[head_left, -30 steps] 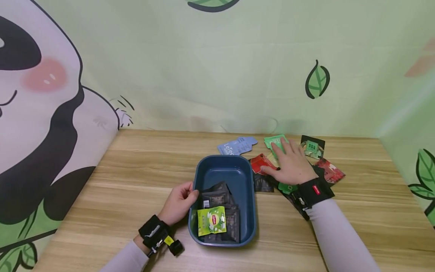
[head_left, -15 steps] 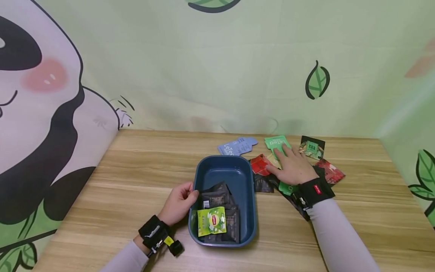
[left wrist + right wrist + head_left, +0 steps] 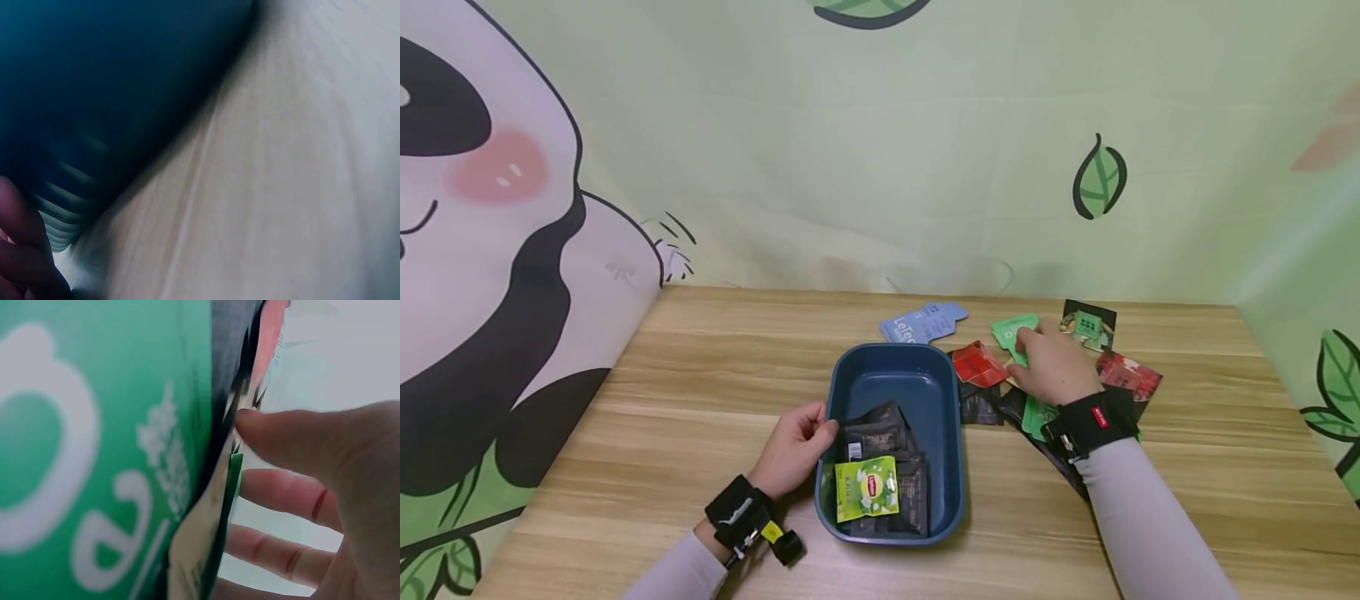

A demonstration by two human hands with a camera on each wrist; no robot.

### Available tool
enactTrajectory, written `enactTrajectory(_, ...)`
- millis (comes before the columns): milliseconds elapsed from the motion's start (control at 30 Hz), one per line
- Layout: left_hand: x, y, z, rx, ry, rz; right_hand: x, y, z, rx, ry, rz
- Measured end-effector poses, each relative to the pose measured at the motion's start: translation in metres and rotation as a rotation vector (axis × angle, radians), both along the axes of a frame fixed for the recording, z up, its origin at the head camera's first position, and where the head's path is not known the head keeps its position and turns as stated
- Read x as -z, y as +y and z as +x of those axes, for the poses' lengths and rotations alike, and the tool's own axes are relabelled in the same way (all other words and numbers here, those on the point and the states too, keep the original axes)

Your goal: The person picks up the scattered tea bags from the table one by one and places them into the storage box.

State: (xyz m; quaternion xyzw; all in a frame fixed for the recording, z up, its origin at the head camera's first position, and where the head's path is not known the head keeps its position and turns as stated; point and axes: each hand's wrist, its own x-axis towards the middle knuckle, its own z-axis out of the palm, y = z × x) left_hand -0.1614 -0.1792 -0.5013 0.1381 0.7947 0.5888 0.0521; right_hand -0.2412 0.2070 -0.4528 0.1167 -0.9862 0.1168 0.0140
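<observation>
My left hand (image 3: 793,450) grips the left rim of a dark blue tray (image 3: 944,417), with the thumb over the edge. Inside the tray lie several black sachets (image 3: 913,492) and a bright green Lipton tea sachet (image 3: 867,487) on top. To the tray's right, my right hand (image 3: 1062,364) is over a loose pile of tea packets. Its bent index finger and thumb hold a green tea packet (image 3: 1013,327) at the pile's far side. In the right wrist view, the thumb (image 3: 281,437) touches the stacked packet edges, and a big green packet (image 3: 112,456) covers the left.
Blue LeTea packets (image 3: 921,322) lie behind the tray. A red packet (image 3: 979,365) and a black one (image 3: 981,407) lie against its right side. Beyond my right hand are a dark packet with a green label (image 3: 1088,325) and a red patterned packet (image 3: 1127,375).
My right hand's fingers, spread out before, are now bent and drawn together. The far green packet has shifted toward the hand and turned. My left hand and the tray stay put.
</observation>
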Motion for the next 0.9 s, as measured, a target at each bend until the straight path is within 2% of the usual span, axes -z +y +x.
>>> enactTrajectory(500, 0.0022, 0.0, -0.0006, -0.002, -0.005, -0.006, -0.0001, 0.0009, 0.0038, 0.107, -0.031, -0.031)
enactTrajectory(667, 0.0029, -0.0001, -0.0008, 0.0, -0.006, -0.003, 0.0004, 0.0025, 0.0029, 0.123, -0.022, -0.018)
enactTrajectory(900, 0.0021, 0.0001, -0.0012, 0.003, -0.01, 0.007, -0.0045, 0.0005, 0.0012, 0.113, 0.026, -0.06)
